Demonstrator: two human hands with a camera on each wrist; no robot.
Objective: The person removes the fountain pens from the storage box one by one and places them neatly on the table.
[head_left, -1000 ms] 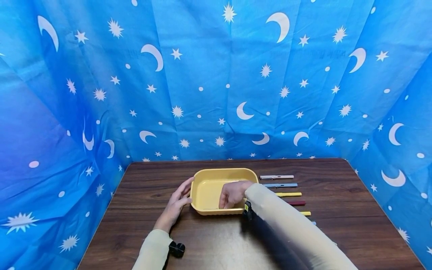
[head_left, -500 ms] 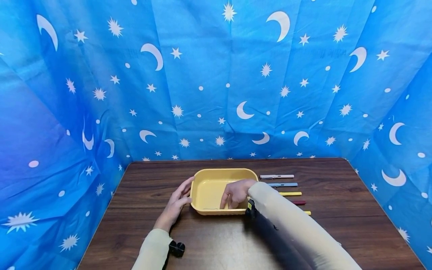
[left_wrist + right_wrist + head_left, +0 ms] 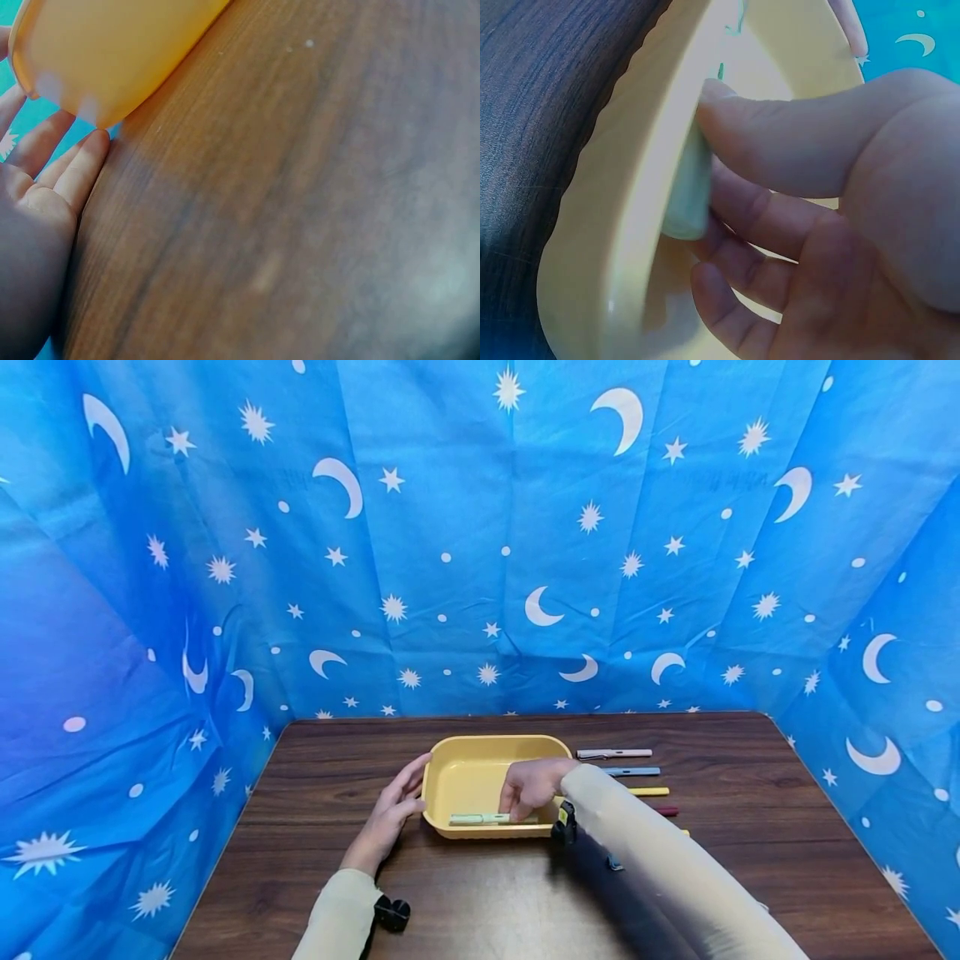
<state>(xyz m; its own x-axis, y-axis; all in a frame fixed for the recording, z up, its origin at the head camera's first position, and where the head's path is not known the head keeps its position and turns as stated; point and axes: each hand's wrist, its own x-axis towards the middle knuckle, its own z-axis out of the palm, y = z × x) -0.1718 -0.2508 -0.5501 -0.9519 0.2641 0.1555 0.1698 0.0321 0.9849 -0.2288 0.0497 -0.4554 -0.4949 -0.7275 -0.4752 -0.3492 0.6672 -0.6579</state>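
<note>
A yellow plastic tray (image 3: 461,781) with rounded corners stands on the table. Inside it, along the near wall, a pale green pen (image 3: 478,819) lies roughly level. My right hand (image 3: 534,785) reaches into the tray and pinches this pen near its right end. The right wrist view shows the thumb on one side of the pen (image 3: 688,195) and fingers of the right hand (image 3: 817,240) on the other. At the tray's left end, my left hand (image 3: 390,814) touches the outer wall and rim. Its fingers (image 3: 84,172) look fairly straight in the left wrist view.
Right of the tray lie a pale pink pen (image 3: 615,753), a blue pen (image 3: 636,772), a yellow pen (image 3: 651,792) and a dark red pen (image 3: 667,811). The right sleeve (image 3: 660,860) partly covers this row. A blue patterned curtain (image 3: 480,568) surrounds the table (image 3: 330,760).
My right hand has shifted slightly right within the tray. The pale green pen, barely visible before, now shows clearly along the near wall. My left hand has stayed in place.
</note>
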